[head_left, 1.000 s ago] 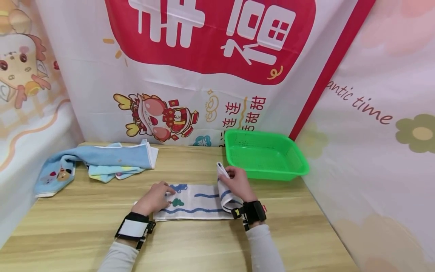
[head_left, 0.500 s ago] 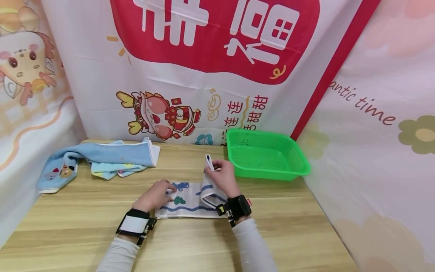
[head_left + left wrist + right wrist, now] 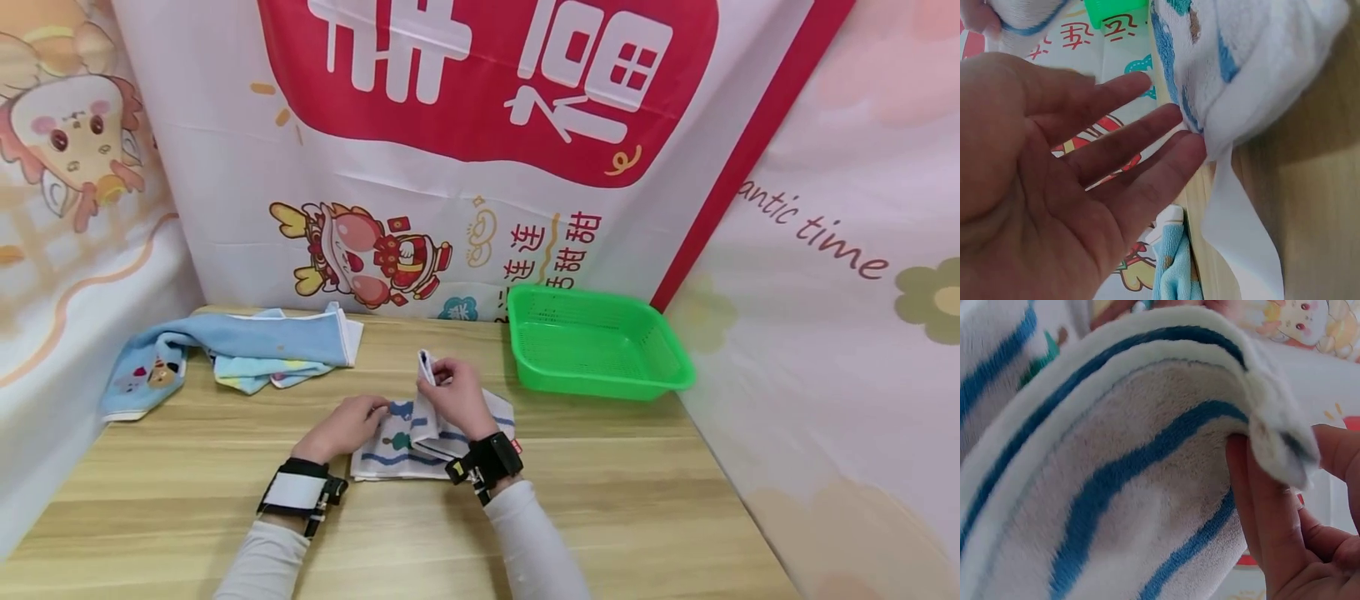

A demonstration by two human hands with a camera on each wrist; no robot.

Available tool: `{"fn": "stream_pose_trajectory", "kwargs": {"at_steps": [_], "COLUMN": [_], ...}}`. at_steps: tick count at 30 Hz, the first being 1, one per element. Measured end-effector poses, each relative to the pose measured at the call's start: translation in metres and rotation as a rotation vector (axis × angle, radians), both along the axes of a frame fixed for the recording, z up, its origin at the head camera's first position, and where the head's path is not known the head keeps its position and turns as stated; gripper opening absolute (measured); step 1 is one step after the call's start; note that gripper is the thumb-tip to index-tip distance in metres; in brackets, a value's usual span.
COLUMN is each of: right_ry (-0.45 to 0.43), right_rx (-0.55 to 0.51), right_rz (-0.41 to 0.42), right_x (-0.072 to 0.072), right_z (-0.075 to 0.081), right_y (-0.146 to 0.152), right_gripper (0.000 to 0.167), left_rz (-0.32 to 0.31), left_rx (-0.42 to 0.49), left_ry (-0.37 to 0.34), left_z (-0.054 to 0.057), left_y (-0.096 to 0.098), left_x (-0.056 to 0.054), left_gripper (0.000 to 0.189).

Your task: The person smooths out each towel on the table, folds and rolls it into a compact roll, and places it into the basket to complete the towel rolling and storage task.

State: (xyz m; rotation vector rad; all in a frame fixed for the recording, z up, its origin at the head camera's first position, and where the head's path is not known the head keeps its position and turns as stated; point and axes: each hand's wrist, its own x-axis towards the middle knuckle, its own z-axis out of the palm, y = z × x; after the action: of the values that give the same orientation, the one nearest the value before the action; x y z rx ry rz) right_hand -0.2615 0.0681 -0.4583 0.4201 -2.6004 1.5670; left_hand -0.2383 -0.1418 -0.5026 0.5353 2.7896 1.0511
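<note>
A white towel [image 3: 375, 461] with blue wavy stripes and small blue and green figures lies folded on the table, partly under my hands. My right hand [image 3: 459, 400] pinches its raised right end between thumb and fingers. In the right wrist view that end of the towel [image 3: 1129, 456] curves upward, showing its striped face and hem. At the towel's left end is my left hand [image 3: 341, 429]. Seen from the left wrist, the fingers [image 3: 1154, 187] are extended, and their tips touch the edge of the towel [image 3: 1266, 75].
Behind and to the right stands a green plastic basket [image 3: 600, 385], close to the back wall cloth. A light blue towel [image 3: 262, 337] with cartoon figures lies crumpled at the back left. Printed cloths hang around the wooden table [image 3: 405, 542].
My right hand has carried the pinched towel end leftward over the rest of the towel. My left hand has stayed at the left end. The whole view has shifted slightly.
</note>
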Motion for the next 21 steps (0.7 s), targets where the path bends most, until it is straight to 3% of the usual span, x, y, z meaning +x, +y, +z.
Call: {"fn": "stream_pose_trajectory", "kwargs": {"at_steps": [5,9,13,17,21], "right_ry": [-0.017,-0.028,-0.047,-0.095,-0.179], "right_rx": [0.002,0.043,0.063,0.017,-0.056], "right_rz": [0.047,0.086,0.098,0.139,0.229], "right_x": [0.003,0.007,0.010,0.012,0.011], "right_z": [-0.010,-0.017,-0.020,-0.022,-0.027], "right_y": [-0.017,-0.028,-0.037,-0.042,-0.043], "right_gripper": [0.013,0.014,0.016,0.020,0.025], "left_rz": [0.002,0.005,0.024,0.057,0.104], "left_rx": [0.059,0.129,0.198,0.236,0.236], "left_ry": [-0.008,0.020,0.002,-0.044,-0.019], "left_z": [-0.001,0.002,0.005,0.007,0.005], "left_y": [-0.004,-0.004,-0.003,-0.004,-0.006], "left_x": [-0.004,0.001,0.007,0.010,0.010], "left_gripper": [0.034,0.036,0.043,0.050,0.049]}}
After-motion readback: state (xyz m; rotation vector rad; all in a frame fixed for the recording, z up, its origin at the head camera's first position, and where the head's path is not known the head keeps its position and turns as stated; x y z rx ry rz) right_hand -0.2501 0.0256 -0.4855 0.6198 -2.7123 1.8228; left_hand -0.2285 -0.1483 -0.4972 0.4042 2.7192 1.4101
